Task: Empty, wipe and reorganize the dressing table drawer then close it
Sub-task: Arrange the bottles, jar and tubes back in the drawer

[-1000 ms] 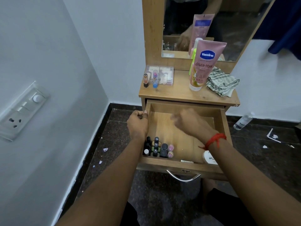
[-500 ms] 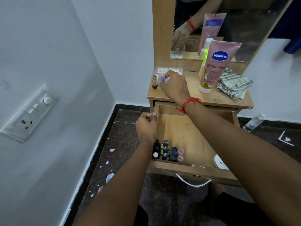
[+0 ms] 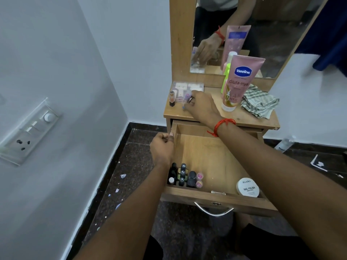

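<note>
The wooden drawer stands pulled out under the dressing table top. Several nail polish bottles are grouped in its front left corner, and a white round nail polish remover tub sits at the front right. My left hand grips the drawer's left wall. My right hand reaches over the table top and is closed on a small purple and blue tube. Beside it stand a small orange bottle and a clear compartment box.
A pink Vaseline tube, a green bottle and a checked cloth sit on the right of the table top below the mirror. A wall with a switch plate is on the left. Scraps litter the dark floor.
My right hand rose from over the drawer to the table top and closed on the small tube. My left hand stayed on the drawer's left wall.
</note>
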